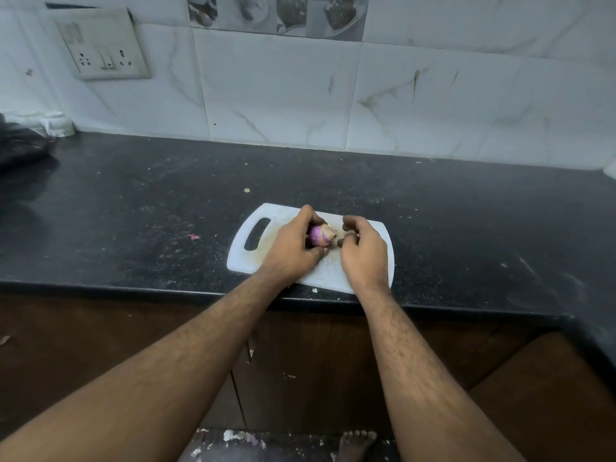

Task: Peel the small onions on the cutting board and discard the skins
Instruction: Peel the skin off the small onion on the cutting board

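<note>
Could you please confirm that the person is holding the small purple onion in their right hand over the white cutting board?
Not quite: the head view shows the onion held in the left hand, not the right. The right hand sits beside it with fingers curled; whether it pinches any skin cannot be told. The rest holds: the hands are over the white cutting board.

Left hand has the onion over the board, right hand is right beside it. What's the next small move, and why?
Probably bring the right hand in to pinch the papery, pale skin at the onion's exposed end and pull it off. The left hand already grips the onion over the cutting board.
</note>
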Tool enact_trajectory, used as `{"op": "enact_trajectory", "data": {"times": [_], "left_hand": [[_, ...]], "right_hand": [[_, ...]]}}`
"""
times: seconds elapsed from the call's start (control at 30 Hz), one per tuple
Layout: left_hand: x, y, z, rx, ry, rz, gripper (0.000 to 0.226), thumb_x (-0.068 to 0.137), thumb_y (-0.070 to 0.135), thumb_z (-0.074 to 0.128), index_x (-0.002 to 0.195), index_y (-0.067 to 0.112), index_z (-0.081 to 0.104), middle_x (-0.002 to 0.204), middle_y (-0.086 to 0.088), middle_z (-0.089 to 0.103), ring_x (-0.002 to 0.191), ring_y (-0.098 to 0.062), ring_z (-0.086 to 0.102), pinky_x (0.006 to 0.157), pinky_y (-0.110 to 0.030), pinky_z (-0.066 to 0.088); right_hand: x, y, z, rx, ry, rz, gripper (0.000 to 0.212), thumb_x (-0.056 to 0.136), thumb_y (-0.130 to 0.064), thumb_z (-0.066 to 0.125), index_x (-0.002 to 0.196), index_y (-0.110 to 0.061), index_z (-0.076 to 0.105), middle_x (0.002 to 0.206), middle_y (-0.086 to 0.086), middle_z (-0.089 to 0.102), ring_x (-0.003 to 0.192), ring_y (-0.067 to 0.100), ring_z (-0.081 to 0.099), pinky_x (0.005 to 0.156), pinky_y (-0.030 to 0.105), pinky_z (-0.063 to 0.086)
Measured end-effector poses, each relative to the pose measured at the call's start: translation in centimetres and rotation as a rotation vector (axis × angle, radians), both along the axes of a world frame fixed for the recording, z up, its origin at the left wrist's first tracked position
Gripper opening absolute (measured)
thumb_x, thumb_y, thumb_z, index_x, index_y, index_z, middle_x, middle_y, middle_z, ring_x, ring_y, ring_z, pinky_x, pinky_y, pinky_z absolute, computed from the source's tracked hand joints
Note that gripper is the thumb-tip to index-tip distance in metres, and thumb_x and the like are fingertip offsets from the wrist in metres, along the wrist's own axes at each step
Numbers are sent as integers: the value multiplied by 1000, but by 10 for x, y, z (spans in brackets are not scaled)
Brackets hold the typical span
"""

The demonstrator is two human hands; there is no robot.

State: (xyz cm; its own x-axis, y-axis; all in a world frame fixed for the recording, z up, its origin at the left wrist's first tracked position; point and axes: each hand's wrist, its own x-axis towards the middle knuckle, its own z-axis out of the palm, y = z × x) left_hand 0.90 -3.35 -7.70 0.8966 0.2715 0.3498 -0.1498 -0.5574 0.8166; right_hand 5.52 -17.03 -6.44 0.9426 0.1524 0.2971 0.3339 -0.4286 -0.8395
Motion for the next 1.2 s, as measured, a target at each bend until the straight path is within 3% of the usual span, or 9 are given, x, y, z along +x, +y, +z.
{"op": "enact_trajectory", "data": {"times": [0.1,0.2,0.37,0.57,0.73,0.9,1.0,1.1,1.2], "left_hand": [[0,0,-1,1,-4,15,40,80,4,80,100,20,49,100,-4,69,95,-24,68,84,-48,58],[-1,-1,0,-16,-11,7,41,78,8,84,99,21,51,98,-3,69,94,-24,69,84,-45,59],[-5,-4,5,-24,-47,-3,27,88,25,80,98,18,55,91,2,70,80,-10,64,70,-18,50],[-4,-2,3,-29,-47,-15,30,82,11,83,97,13,57,99,-6,71,92,-28,67,83,-37,58],[-4,-1,2,-49,-67,-24,30,83,-3,77,99,10,56,107,-9,69,100,-27,67,90,-37,57],[-1,1,1,3,-44,-53,37,88,8,74,107,23,46,108,-2,67,96,-19,70,84,-35,58],[0,2,-2,27,-65,-36,42,90,12,71,123,23,48,118,1,58,107,-21,64,94,-40,55],[2,2,-2,96,-27,12,56,96,17,68,147,15,47,128,0,51,118,-15,56,107,-28,45],[1,0,1,104,-27,25,46,96,16,69,140,12,55,126,1,49,116,-13,55,107,-23,43]], "right_hand": [[-1,-1,0,32,18,66,18,104,-33,56,107,-19,68,95,-10,72,86,1,65,71,7,47],[1,-2,-1,0,24,74,17,101,-31,62,99,-17,70,84,-10,71,77,0,64,61,8,42],[3,-3,-1,-34,33,33,14,102,-28,61,98,-16,69,84,-10,69,78,6,63,63,13,43],[2,1,-2,-215,10,-9,19,105,-25,52,113,-13,64,102,1,71,86,17,61,73,29,44],[0,5,0,-383,-4,23,22,107,-27,42,113,-13,58,95,3,65,86,25,60,75,41,53],[1,6,0,-264,23,-60,23,108,-25,40,118,-12,58,97,-2,60,86,19,55,73,34,44],[3,5,-1,-164,32,-114,20,108,-22,44,115,-12,59,99,0,66,86,18,60,71,31,45],[3,4,-4,-90,10,-98,21,103,-11,52,121,-17,60,100,-4,69,92,15,66,75,27,48],[3,4,-4,-57,-40,-43,26,104,-15,53,127,-19,63,108,-8,69,97,10,63,81,24,47]]}}
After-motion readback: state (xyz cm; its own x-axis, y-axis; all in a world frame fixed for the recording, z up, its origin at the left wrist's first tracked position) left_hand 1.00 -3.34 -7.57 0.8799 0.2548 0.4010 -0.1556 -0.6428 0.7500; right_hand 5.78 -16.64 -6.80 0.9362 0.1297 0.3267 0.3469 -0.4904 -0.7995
